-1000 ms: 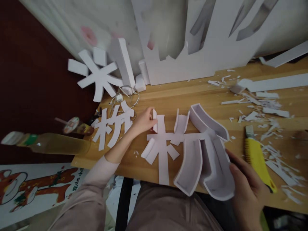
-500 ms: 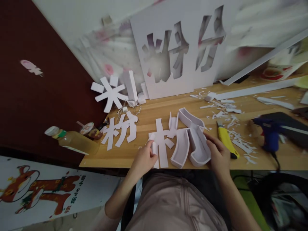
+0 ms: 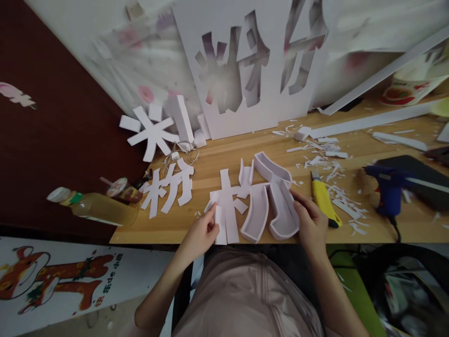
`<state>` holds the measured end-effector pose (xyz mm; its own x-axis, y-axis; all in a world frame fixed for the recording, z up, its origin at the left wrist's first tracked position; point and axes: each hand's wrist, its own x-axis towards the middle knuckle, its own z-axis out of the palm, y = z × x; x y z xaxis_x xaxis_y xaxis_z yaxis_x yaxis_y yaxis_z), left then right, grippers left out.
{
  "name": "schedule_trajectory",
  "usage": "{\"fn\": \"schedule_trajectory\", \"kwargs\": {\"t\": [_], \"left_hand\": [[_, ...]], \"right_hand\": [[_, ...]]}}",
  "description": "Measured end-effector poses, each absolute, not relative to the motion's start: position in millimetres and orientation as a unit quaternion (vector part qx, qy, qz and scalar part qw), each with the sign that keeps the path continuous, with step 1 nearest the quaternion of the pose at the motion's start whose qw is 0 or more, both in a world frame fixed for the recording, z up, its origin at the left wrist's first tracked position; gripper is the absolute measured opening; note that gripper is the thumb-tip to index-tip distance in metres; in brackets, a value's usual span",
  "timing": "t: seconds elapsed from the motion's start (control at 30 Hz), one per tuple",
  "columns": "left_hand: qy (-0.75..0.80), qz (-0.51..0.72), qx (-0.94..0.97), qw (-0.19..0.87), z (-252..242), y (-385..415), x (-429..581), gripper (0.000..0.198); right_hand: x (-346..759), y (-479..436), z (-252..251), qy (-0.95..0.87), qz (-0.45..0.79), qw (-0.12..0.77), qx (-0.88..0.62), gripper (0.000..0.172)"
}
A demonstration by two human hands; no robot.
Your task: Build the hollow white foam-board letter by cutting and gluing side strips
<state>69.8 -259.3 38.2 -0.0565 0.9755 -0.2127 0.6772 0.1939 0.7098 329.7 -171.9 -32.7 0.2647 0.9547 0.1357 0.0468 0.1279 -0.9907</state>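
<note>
A large white foam-board character (image 3: 245,201) lies on the wooden table (image 3: 386,229) near its front edge; its right-hand strokes have raised side walls. My left hand (image 3: 201,229) pinches a narrow white foam strip (image 3: 220,224) held upright against the character's lower left stroke. My right hand (image 3: 310,220) grips the walled stroke at the character's right side, thumb on its rim. A smaller flat cut-out of the same character (image 3: 168,187) lies to the left.
A yellow utility knife (image 3: 324,199) lies just right of my right hand, among foam scraps (image 3: 336,187). A blue glue gun (image 3: 387,189) stands further right. A bottle of yellow drink (image 3: 94,208) lies at the table's left corner. A cut-out foam sheet (image 3: 245,70) leans at the back.
My left hand has moved from the top of the character's left stroke down to its lower left with the strip. The view has pulled back, showing the glue gun and the leaning sheet.
</note>
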Motion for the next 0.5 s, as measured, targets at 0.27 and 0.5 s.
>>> {"fn": "schedule_trajectory", "kwargs": {"t": [0.27,0.5], "left_hand": [[0.767,0.122,0.569,0.269,45,-267,83,0.069],[0.755,0.138,0.58,0.272,46,-265,84,0.066]], "right_hand": [[329,-173,-30,-0.474,0.382,0.59,-0.531,0.041],[330,-174,-30,-0.478,0.38,0.585,-0.534,0.041]]}}
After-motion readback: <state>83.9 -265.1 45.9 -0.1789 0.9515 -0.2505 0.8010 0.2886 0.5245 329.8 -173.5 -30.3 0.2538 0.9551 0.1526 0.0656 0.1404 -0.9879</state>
